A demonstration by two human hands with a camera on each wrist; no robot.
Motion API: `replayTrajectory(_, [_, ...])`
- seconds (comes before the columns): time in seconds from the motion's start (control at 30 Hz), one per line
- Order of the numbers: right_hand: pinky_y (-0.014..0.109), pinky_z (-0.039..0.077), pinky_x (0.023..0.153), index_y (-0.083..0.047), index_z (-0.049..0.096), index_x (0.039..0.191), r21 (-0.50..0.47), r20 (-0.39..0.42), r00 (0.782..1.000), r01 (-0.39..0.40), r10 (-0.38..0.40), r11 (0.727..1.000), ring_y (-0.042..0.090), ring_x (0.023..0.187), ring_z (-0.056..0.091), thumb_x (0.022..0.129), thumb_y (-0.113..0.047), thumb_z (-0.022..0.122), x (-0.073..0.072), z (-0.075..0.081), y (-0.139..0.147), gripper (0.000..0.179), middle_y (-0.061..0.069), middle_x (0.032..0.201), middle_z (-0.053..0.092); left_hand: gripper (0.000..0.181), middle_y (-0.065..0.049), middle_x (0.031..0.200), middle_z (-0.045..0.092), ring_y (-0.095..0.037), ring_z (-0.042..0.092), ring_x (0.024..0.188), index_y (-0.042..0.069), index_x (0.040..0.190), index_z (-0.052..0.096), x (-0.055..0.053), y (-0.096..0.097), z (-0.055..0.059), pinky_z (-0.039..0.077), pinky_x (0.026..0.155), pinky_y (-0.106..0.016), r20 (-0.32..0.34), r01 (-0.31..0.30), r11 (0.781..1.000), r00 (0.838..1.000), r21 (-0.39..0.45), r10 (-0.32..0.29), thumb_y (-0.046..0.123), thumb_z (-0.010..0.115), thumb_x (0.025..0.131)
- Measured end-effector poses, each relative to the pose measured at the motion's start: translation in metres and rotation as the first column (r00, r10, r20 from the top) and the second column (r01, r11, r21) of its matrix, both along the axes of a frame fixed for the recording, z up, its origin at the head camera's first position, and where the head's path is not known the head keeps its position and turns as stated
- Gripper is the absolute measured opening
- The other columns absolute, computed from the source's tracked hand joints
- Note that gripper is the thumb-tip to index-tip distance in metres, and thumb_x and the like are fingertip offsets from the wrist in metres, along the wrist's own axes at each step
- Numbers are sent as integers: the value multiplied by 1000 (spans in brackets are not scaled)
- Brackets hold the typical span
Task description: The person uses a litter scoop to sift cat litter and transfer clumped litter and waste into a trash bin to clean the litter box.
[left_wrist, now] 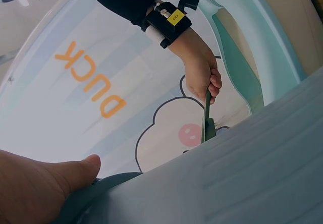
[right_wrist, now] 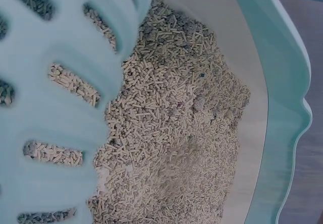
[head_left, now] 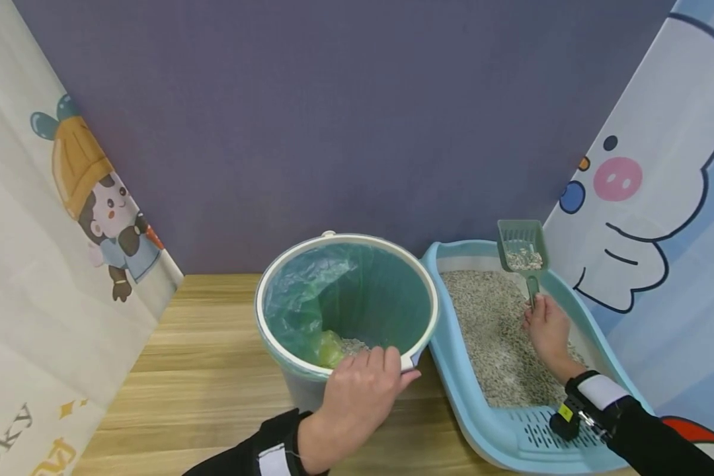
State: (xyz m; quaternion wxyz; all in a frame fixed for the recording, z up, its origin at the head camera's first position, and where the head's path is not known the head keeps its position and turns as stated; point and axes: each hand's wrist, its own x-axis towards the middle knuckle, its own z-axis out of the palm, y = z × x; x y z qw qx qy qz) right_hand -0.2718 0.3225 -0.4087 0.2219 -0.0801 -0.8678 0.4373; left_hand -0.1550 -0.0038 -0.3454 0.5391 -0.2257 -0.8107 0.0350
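My right hand (head_left: 549,330) grips the handle of a green slotted litter scoop (head_left: 520,239), raised above the far part of the litter box. Some clumped litter (head_left: 524,259) lies in the scoop. Below is the blue litter box (head_left: 452,370), filled with pellet litter (head_left: 482,317). With fingers hooked over the near rim, my left hand (head_left: 363,390) holds a trash can (head_left: 300,360) lined with a green bag (head_left: 387,284). Inside the bag sit a yellow-green crumpled item (head_left: 330,349) and some litter. The left wrist view shows the left thumb (left_wrist: 81,173) outside the can.
Both containers stand side by side on a wood-grain tabletop (head_left: 202,357). A purple-grey panel (head_left: 345,119) rises behind them. Cartoon-printed curtains (head_left: 660,264) close off the right and left sides. At the box's near end is a perforated step (right_wrist: 50,113).
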Motion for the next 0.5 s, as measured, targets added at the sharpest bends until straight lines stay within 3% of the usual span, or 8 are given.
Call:
replayTrajectory(0.07, [22, 35, 42, 5, 48, 97, -67, -51, 998, -27, 23, 997, 6, 46, 40, 100, -32, 27, -3, -6, 5, 42, 1, 61, 44, 49, 7, 47, 36, -6, 40, 38, 16, 59, 37, 0, 0, 0, 27, 38, -19, 3, 8, 1000, 1000, 3, -8, 58, 57, 76])
replayTrajectory(0.13, [23, 36, 42, 5, 49, 98, -70, -43, 999, -12, 9, 997, 7, 47, 41, 99, -36, 28, -3, -6, 7, 46, 4, 63, 45, 49, 7, 47, 37, -6, 40, 38, 16, 59, 37, 0, 1, -1, 27, 38, -19, 4, 9, 1000, 1000, 3, -9, 58, 57, 76])
replayTrajectory(0.2, [23, 36, 42, 6, 50, 98, -30, -24, 1000, 17, -18, 999, 7, 48, 43, 100, -35, 28, -2, -4, 9, 46, 9, 65, 49, 49, 7, 47, 37, -6, 40, 38, 16, 59, 37, 0, 1, -1, 26, 38, -19, 7, 11, 1000, 1000, 2, -11, 58, 57, 76])
replayTrajectory(0.27, [24, 35, 42, 7, 51, 99, 68, -8, 999, 43, -42, 997, 9, 48, 45, 101, -29, 28, 0, 1, 11, 43, 14, 68, 53, 49, 7, 47, 37, -6, 41, 38, 17, 59, 37, 0, 1, -1, 27, 38, -19, 8, 8, 1000, 1000, -2, -8, 58, 57, 77])
replayTrajectory(0.33, [27, 36, 45, 11, 50, 100, 239, 19, 995, 93, -100, 967, 13, 49, 46, 101, -25, 25, 3, 10, 9, 43, 19, 69, 54, 49, 7, 47, 37, -6, 41, 38, 16, 59, 37, 0, 0, 0, 27, 38, -19, 7, 7, 1000, 1000, 0, -7, 58, 57, 76])
replayTrajectory(0.5, [31, 30, 45, 15, 48, 97, 466, 22, 993, 95, -119, 880, 21, 46, 42, 101, -16, 26, 3, 18, 18, 38, 18, 60, 48, 49, 7, 47, 37, -6, 41, 39, 17, 60, 37, 0, -1, 0, 27, 38, -19, 8, -7, 1000, 1000, -5, 7, 58, 56, 77])
